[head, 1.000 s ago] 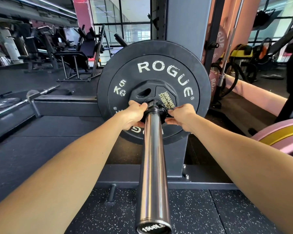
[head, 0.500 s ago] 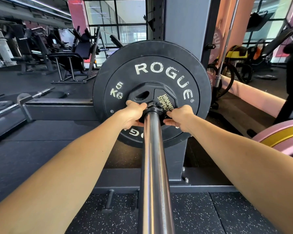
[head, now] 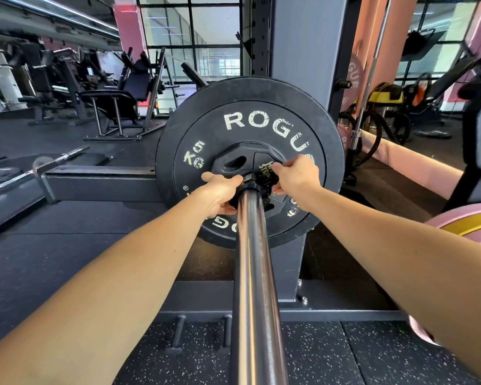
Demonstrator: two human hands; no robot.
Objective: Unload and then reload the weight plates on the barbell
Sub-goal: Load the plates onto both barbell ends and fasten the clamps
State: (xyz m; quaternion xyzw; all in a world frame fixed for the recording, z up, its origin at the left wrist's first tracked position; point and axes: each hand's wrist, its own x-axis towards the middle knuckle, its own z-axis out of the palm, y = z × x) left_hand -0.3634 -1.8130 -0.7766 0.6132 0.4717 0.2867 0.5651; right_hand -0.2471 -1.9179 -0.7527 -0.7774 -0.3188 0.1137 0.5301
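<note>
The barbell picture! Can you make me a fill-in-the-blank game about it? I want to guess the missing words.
1. The white word printed across the top of the big black plate is ____.
2. The number printed above KG on that plate is ____.
3. The barbell sleeve that points at the camera is shiny and made of ____.
4. The left hand and the right hand both reach to the black collar in the ____ of the plates.

Missing words: ROGUE; 5; metal; middle

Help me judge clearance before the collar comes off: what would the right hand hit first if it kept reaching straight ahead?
Probably the small black plate, right behind the right hand; behind it sits the big Rogue plate. Depth is unclear.
</note>
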